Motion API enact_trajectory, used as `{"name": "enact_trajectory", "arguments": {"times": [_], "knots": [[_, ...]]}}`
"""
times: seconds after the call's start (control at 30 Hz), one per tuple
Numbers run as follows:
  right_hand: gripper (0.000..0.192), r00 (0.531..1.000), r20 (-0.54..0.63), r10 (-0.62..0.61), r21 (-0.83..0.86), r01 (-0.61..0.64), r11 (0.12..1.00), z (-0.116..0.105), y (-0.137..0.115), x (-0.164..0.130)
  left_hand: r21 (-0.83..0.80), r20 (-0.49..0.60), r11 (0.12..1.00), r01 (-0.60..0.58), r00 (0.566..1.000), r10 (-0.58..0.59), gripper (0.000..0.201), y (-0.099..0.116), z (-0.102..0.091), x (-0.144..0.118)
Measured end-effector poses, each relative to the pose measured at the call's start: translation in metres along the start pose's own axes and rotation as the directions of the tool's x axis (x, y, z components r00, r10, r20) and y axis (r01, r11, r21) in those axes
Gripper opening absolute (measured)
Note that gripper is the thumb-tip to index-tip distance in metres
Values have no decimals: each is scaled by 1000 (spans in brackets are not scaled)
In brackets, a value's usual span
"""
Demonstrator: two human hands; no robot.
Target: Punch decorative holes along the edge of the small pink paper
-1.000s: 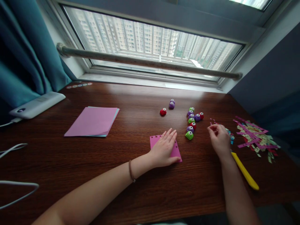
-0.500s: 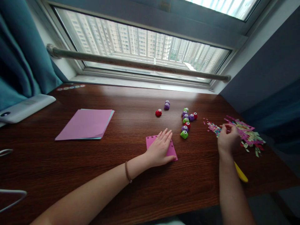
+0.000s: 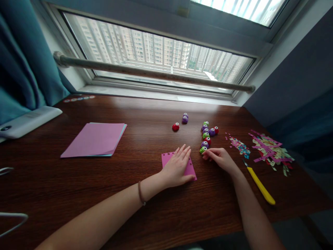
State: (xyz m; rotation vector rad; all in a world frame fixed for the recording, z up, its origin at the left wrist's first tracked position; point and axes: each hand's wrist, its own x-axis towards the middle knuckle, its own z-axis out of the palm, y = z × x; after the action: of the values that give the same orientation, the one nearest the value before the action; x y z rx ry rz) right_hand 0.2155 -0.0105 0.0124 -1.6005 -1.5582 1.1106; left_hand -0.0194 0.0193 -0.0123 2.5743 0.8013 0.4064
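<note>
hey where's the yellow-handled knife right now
In the head view the yellow-handled knife lies on the wooden table at the right, just outside the right forearm, with the paper scraps beyond it.

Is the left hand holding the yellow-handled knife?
No, the left hand lies flat on the pink paper square; the yellow-handled knife lies untouched.

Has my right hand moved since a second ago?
Yes. The right hand has come left from the confetti pile to the green punch.
</note>
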Motion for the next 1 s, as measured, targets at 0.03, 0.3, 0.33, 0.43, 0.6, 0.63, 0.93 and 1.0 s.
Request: {"name": "enact_trajectory", "arguments": {"times": [0.03, 0.3, 0.33, 0.43, 0.6, 0.63, 0.93, 1.0], "knots": [[38, 999, -30, -29, -45, 28, 999, 2, 1, 1, 0, -3, 1000, -2, 1000, 2, 94, 0, 0, 0], [39, 954, -133, -270, -166, 247, 955, 18, 6, 11, 5, -16, 1000, -7, 1000, 7, 94, 0, 0, 0], [36, 939, -165, -302, -195, 269, 943, 22, 5, 11, 9, -20, 1000, -8, 1000, 8, 94, 0, 0, 0], [28, 908, -164, -386, -211, 350, 913, 33, 0, 12, 16, -27, 1000, -15, 1000, 16, 93, -1, 1, 1], [33, 893, -31, -449, -192, 435, 880, 44, 1, 25, 12, -41, 1000, -18, 999, 19, 94, -2, 2, 0], [33, 891, -47, -451, -211, 432, 877, 42, 4, 30, 13, -41, 1000, -19, 999, 19, 94, -2, 3, 0], [27, 904, -79, -420, -152, 406, 901, 6, 11, 79, 14, -31, 1000, 2, 1000, -2, 95, -4, 4, 0], [27, 907, -116, -405, -136, 390, 911, 6, 8, 77, 19, -24, 1000, 5, 1000, -4, 95, -3, 3, 0]]}}
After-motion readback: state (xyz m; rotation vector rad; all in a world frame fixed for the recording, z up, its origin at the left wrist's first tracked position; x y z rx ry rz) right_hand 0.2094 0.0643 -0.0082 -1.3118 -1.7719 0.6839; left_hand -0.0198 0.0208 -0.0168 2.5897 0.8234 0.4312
